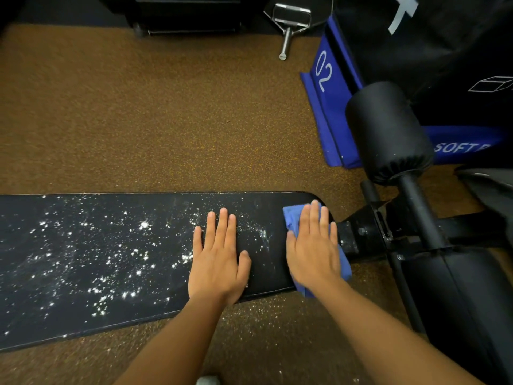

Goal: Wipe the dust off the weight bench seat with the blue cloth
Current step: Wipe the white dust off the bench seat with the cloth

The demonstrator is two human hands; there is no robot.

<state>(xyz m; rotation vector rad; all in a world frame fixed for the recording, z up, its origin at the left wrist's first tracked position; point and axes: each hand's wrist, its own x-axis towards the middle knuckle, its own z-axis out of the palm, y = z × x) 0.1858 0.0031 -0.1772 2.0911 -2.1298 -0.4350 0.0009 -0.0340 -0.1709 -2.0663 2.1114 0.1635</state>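
Gym floor (138, 120), bench seat (83, 259) mostly dusty. Ur right hand (313, 245) flat on blue cloth (291, 215) at seat's right end; left hand (219, 259) flat, bare. Early wipe; next sweep cloth leftward w/ pressure.

Brown speckled gym floor (155, 120), dim bkgd

The right hand (313, 245) hides most of the blue cloth (291, 218); the picture's left edge cuts the bench seat (83, 259).
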